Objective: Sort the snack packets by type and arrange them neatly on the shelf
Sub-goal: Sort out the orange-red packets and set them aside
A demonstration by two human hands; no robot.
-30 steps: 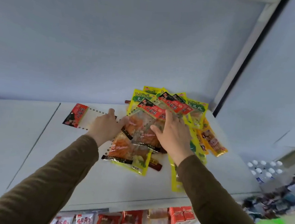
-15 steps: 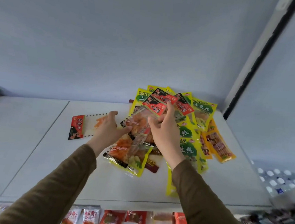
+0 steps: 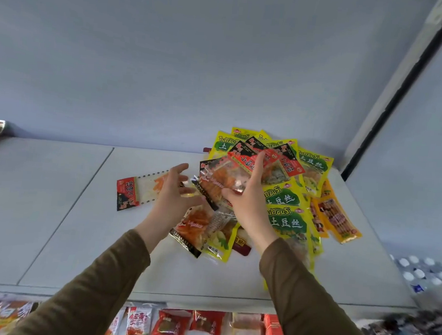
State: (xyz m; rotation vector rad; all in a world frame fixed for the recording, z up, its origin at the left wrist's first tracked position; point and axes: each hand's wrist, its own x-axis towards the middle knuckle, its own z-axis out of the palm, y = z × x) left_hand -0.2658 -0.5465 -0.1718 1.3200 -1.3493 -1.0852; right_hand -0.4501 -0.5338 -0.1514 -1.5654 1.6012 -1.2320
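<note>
Gripping with our right hand (image 3: 248, 204), we hold a clear packet with a red-and-black header and orange strips inside (image 3: 222, 182), fingers curled round its right edge and thumb on its lower corner, raised off the heap. Our left hand (image 3: 170, 197) hovers just beside the packet's left edge with fingers spread and relaxed, holding nothing; whether its fingertips touch the film we cannot tell.

We judge the step in hand to be pulling one red-header packet out of the mixed heap, early in the sorting. One matching clear packet with a red-and-black header (image 3: 138, 193) already lies alone to the left on the white shelf (image 3: 63, 220), apart from the heap. Most of the heap is unsorted: yellow packets with green labels (image 3: 284, 221), more red-header packets (image 3: 287, 162) on top at the back, and orange packets of brown sticks (image 3: 335, 220) at the right edge.

Next, we would carry the held packet left and lay it flat beside its lone match, header facing the same way. The film looks slippery and limp, so both hands should steady it.
</note>
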